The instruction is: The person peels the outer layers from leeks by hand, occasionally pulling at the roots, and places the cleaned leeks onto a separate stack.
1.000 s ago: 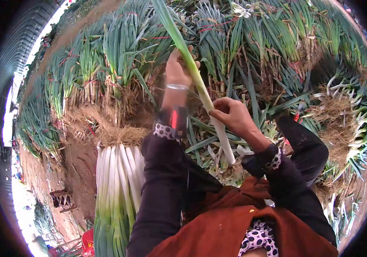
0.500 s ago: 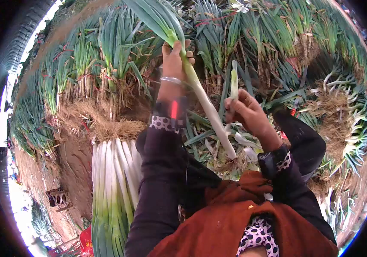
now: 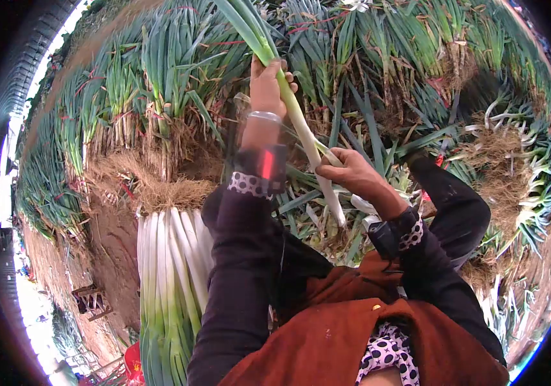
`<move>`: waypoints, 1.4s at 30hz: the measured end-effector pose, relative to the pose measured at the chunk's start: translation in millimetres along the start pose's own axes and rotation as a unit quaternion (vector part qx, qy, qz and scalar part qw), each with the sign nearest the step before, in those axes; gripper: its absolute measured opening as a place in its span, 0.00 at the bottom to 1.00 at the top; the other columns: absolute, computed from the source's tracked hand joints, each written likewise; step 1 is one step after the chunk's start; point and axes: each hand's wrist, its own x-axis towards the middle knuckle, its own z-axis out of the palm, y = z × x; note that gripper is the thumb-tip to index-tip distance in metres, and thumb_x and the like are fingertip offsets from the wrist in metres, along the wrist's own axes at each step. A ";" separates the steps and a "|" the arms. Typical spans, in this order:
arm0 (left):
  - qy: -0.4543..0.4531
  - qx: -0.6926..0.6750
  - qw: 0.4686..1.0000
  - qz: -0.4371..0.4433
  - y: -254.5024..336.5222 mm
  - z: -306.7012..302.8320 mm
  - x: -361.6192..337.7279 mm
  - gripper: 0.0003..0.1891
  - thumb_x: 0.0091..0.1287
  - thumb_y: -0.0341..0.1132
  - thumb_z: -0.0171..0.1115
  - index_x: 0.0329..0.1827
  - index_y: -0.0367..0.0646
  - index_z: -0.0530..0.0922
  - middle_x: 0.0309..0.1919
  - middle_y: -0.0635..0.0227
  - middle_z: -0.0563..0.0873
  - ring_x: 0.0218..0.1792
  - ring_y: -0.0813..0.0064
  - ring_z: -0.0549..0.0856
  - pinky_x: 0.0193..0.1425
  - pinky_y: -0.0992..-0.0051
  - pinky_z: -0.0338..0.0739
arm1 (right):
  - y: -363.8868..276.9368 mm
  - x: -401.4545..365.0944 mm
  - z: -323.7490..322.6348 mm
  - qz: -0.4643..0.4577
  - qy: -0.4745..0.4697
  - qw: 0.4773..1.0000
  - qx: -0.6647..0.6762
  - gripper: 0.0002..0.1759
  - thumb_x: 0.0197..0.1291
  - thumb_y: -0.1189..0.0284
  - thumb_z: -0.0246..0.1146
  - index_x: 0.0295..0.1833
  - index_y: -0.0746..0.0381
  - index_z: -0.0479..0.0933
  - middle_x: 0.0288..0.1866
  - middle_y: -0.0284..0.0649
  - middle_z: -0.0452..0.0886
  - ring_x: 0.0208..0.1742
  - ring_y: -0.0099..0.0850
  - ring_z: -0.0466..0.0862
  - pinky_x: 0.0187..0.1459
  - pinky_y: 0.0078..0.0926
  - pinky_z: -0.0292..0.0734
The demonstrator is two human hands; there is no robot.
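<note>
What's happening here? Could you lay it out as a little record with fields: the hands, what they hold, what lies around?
Setting: outdoors, among heaps of onions
Left hand: closed round the green upper part of a green onion, held up high
Right hand: pinches the same stalk's white part, lower down
Bracelet: on the left wrist
Cleaned bundle: white stalks lying side by side, on the person's left
Rooted bundles: piled beyond the hands, roots and soil showing
</note>
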 end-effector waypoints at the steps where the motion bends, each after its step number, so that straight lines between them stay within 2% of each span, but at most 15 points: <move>1: 0.008 0.023 1.000 0.016 -1.1 -1.4 0.1 0.19 0.66 0.32 0.50 0.58 0.59 0.63 0.34 0.68 0.75 0.23 0.76 0.74 0.23 0.74 0.70 | 3.8 0.2 -1.0 0.013 -0.027 0.999 0.021 0.23 0.51 0.62 0.66 0.45 0.70 0.75 0.36 0.40 0.80 0.37 0.27 0.77 0.43 0.23 0.71; 4: 0.003 0.012 1.000 0.017 0.0 -1.3 -1.5 0.19 0.65 0.30 0.51 0.59 0.59 0.64 0.33 0.69 0.75 0.24 0.76 0.74 0.22 0.74 0.70 | 12.2 5.3 -4.6 -0.002 0.035 0.998 0.044 0.25 0.51 0.61 0.66 0.46 0.71 0.74 0.36 0.39 0.79 0.37 0.26 0.77 0.44 0.22 0.70; 10: 0.013 0.005 1.000 0.017 -3.7 -3.9 -1.9 0.21 0.64 0.27 0.53 0.59 0.58 0.64 0.31 0.70 0.75 0.21 0.77 0.74 0.20 0.75 0.70 | 9.7 -6.9 -2.7 0.051 -0.077 0.993 0.076 0.22 0.55 0.66 0.63 0.49 0.71 0.73 0.39 0.37 0.79 0.40 0.24 0.76 0.45 0.23 0.70; 14: 0.062 0.147 0.983 0.096 -1.7 -7.7 4.9 0.22 0.63 0.25 0.53 0.59 0.57 0.64 0.31 0.70 0.75 0.20 0.77 0.74 0.20 0.75 0.71 | 30.5 -8.0 3.2 -0.066 -0.051 0.994 0.065 0.16 0.61 0.66 0.58 0.47 0.68 0.72 0.38 0.37 0.78 0.39 0.23 0.76 0.45 0.23 0.70; 20: -0.015 -0.027 0.999 0.031 3.9 -15.6 11.9 0.15 0.67 0.31 0.52 0.55 0.55 0.65 0.34 0.65 0.74 0.22 0.75 0.73 0.21 0.74 0.69 | 57.4 -9.8 -16.7 0.045 0.023 0.937 0.347 0.11 0.67 0.63 0.51 0.45 0.60 0.68 0.33 0.33 0.74 0.28 0.21 0.74 0.34 0.21 0.72; 22: -0.028 -0.046 0.998 0.017 3.0 -20.4 14.6 0.10 0.69 0.32 0.47 0.52 0.54 0.65 0.36 0.63 0.75 0.24 0.75 0.71 0.23 0.76 0.68 | 42.9 -15.0 -15.0 0.079 0.044 0.975 0.203 0.15 0.68 0.59 0.48 0.46 0.59 0.70 0.35 0.34 0.75 0.29 0.23 0.74 0.35 0.23 0.71; 24: -0.007 -0.046 0.999 0.016 2.7 -27.2 21.1 0.11 0.70 0.35 0.46 0.54 0.52 0.63 0.36 0.61 0.75 0.24 0.75 0.70 0.24 0.76 0.69 | 56.7 -19.9 -14.1 -0.093 -0.086 0.986 -0.105 0.21 0.68 0.55 0.44 0.45 0.62 0.72 0.35 0.34 0.76 0.30 0.26 0.74 0.35 0.26 0.70; 26: 0.026 -0.038 0.999 0.017 4.2 -41.3 31.9 0.11 0.71 0.36 0.45 0.54 0.49 0.62 0.37 0.61 0.75 0.24 0.75 0.70 0.24 0.76 0.69 | 43.5 -46.5 -17.8 0.037 -0.168 0.969 -0.176 0.28 0.66 0.50 0.44 0.42 0.66 0.74 0.28 0.40 0.75 0.32 0.29 0.73 0.38 0.31 0.69; 29: 0.061 -0.066 0.996 -0.001 9.5 -81.4 60.1 0.08 0.71 0.36 0.43 0.49 0.47 0.64 0.33 0.64 0.73 0.22 0.75 0.70 0.22 0.75 0.68 | 43.4 -107.0 -30.4 0.113 -0.159 0.956 -0.218 0.29 0.67 0.53 0.43 0.33 0.70 0.73 0.20 0.43 0.72 0.25 0.31 0.71 0.31 0.35 0.67; 30: 0.072 -0.088 0.993 -0.015 11.4 -100.0 74.2 0.08 0.71 0.37 0.43 0.47 0.46 0.65 0.32 0.64 0.72 0.22 0.76 0.70 0.22 0.75 0.67 | 62.7 -133.6 -35.8 0.058 -0.130 0.970 -0.196 0.27 0.67 0.55 0.44 0.33 0.70 0.73 0.22 0.44 0.72 0.27 0.29 0.71 0.32 0.35 0.67; 33: 0.070 -0.136 0.988 -0.038 18.6 -115.0 86.4 0.11 0.71 0.41 0.42 0.43 0.43 0.66 0.29 0.65 0.72 0.21 0.76 0.69 0.21 0.74 0.67 | 56.9 -189.4 -57.6 0.208 -0.079 0.971 -0.085 0.24 0.65 0.55 0.49 0.38 0.68 0.74 0.28 0.46 0.74 0.33 0.32 0.74 0.37 0.34 0.69; 36: 0.104 -0.066 0.992 0.008 10.2 -86.3 75.2 0.11 0.72 0.41 0.41 0.42 0.43 0.66 0.30 0.65 0.72 0.21 0.75 0.70 0.22 0.74 0.66 | 100.5 -198.5 -98.4 0.202 -0.133 0.948 -0.206 0.25 0.62 0.53 0.53 0.42 0.68 0.74 0.33 0.49 0.77 0.36 0.39 0.77 0.40 0.35 0.70; 38: 0.130 -0.056 0.990 0.008 5.4 -65.4 64.2 0.12 0.71 0.43 0.42 0.41 0.44 0.66 0.29 0.66 0.73 0.21 0.75 0.71 0.22 0.73 0.67 | 72.2 -184.1 -98.8 0.180 -0.016 0.901 -0.394 0.27 0.59 0.52 0.56 0.44 0.68 0.74 0.37 0.53 0.77 0.40 0.46 0.78 0.42 0.37 0.70; 40: 0.134 -0.069 0.988 -0.030 0.3 -57.3 57.9 0.12 0.70 0.45 0.42 0.41 0.46 0.65 0.27 0.66 0.73 0.21 0.74 0.72 0.22 0.71 0.68 | 66.2 -156.1 -93.8 0.057 0.069 0.956 -0.279 0.30 0.55 0.50 0.59 0.44 0.71 0.73 0.40 0.58 0.75 0.45 0.51 0.76 0.45 0.40 0.69; 42: 0.145 -0.051 0.988 -0.022 -8.4 -44.2 53.3 0.08 0.69 0.43 0.44 0.39 0.51 0.65 0.26 0.70 0.73 0.22 0.75 0.73 0.23 0.71 0.70 | 37.6 -127.7 -79.2 0.095 0.103 0.946 -0.292 0.33 0.54 0.48 0.60 0.49 0.70 0.72 0.47 0.58 0.74 0.50 0.51 0.74 0.51 0.39 0.68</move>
